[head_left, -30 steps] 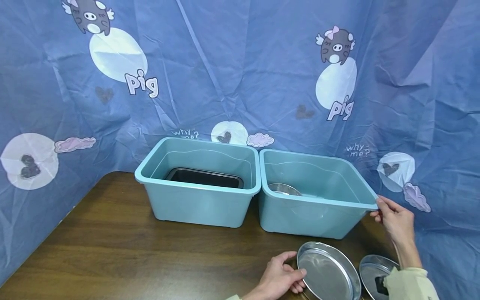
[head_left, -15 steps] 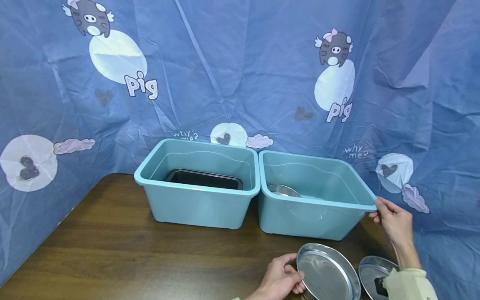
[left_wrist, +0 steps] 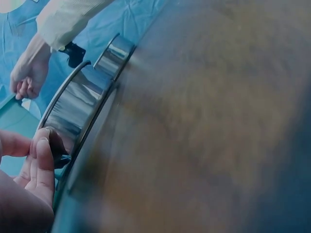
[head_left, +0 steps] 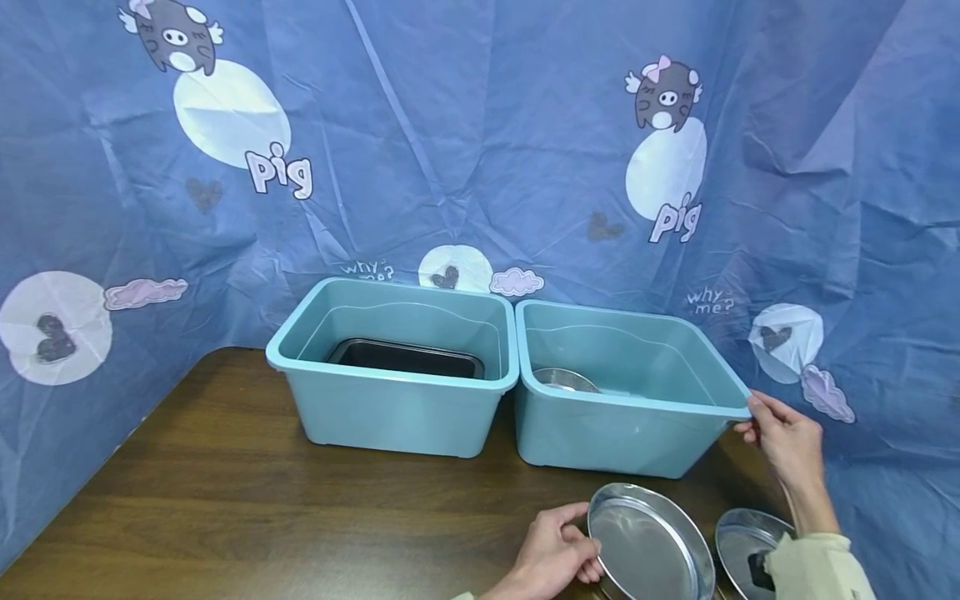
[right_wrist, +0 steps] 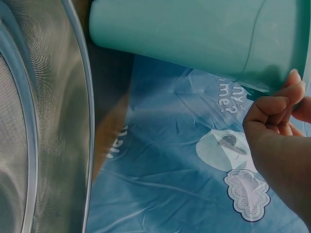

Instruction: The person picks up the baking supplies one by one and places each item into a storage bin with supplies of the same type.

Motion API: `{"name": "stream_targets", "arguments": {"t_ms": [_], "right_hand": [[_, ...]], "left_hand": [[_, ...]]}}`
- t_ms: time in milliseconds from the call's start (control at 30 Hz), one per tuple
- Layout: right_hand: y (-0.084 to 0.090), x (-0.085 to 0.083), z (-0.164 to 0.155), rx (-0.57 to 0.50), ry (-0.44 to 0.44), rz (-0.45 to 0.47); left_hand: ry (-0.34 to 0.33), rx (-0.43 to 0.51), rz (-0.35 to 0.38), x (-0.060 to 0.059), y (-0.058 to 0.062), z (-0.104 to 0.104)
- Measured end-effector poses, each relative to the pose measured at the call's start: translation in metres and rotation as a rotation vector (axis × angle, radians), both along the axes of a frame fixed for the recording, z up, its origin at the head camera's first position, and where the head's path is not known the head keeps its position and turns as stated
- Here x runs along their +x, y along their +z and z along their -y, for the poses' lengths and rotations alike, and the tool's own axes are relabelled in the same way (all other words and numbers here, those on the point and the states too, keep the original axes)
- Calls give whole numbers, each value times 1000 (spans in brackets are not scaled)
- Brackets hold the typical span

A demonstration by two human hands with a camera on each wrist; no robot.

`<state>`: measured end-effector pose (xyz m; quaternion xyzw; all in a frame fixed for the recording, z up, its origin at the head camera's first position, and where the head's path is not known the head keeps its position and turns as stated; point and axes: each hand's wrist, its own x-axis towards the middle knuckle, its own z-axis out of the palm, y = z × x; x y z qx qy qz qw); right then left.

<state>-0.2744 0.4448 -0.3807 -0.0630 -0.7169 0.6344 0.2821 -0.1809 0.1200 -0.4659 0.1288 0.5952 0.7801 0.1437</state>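
My left hand pinches the near left side of a round metal sieve at the front of the table; in the left wrist view the thumb and fingers close on its shiny wall. Whether this sieve is lifted off the table I cannot tell. At the far right my right hand grips the rim corner of the right teal plastic tub, also seen in the right wrist view. Beneath the right forearm lies a second round metal sieve, partly covered by the sleeve; its fine mesh shows in the right wrist view.
A left teal tub stands against the right one and holds a black rectangular tray. Inside the right tub, a round metal piece sits at the left. Wooden table extends left; a printed blue cloth hangs behind.
The hands keep their holds on the sieve and the tub rim. Only a slight shift of the whole head view shows, with the scene drifting a little left.
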Motion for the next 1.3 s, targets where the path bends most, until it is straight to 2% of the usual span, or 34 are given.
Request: {"name": "stream_targets", "arguments": {"t_ms": [67, 133, 233, 400, 500, 600, 700, 733, 833, 933, 967, 1033, 1133, 1167, 1200, 1300], "right_hand": [[9, 6, 8, 22, -13, 40], [11, 6, 9, -1, -9, 55], [-3, -4, -8, -16, 11, 37], [-39, -34, -52, -2, 49, 38], [-47, -42, -61, 0, 44, 18], [-39, -34, -50, 54, 24, 12], [-25, -22, -33, 8, 29, -13], [-20, -18, -27, 54, 25, 1], [-7, -8, -11, 44, 4, 31], [6, 2, 3, 116, -18, 82], [7, 2, 5, 70, -13, 67], [10, 5, 7, 48, -6, 69], [10, 6, 6, 86, -1, 59], [6, 4, 2, 52, 17, 32], [8, 5, 4, 91, 5, 53], [11, 6, 8, 66, -5, 59]], "left_hand": [[9, 6, -5, -1, 1, 3], [17, 13, -6, -2, 1, 5], [21, 20, -5, -4, 2, 7], [24, 16, -24, -5, 4, 9], [25, 10, -28, -5, 8, 10], [29, -4, -29, -7, 12, 11], [27, -23, -32, -8, 16, 13], [27, -28, -33, -9, 17, 13], [28, -34, -40, -10, 19, 15], [30, -31, -56, -12, 21, 16], [30, -31, -63, -12, 22, 16], [28, -34, -75, -13, 25, 17], [8, -41, -87, -14, 30, 18], [-4, -45, -88, -15, 32, 19], [-16, -50, -88, -15, 35, 19], [-44, -64, -95, -18, 41, 21]]}}
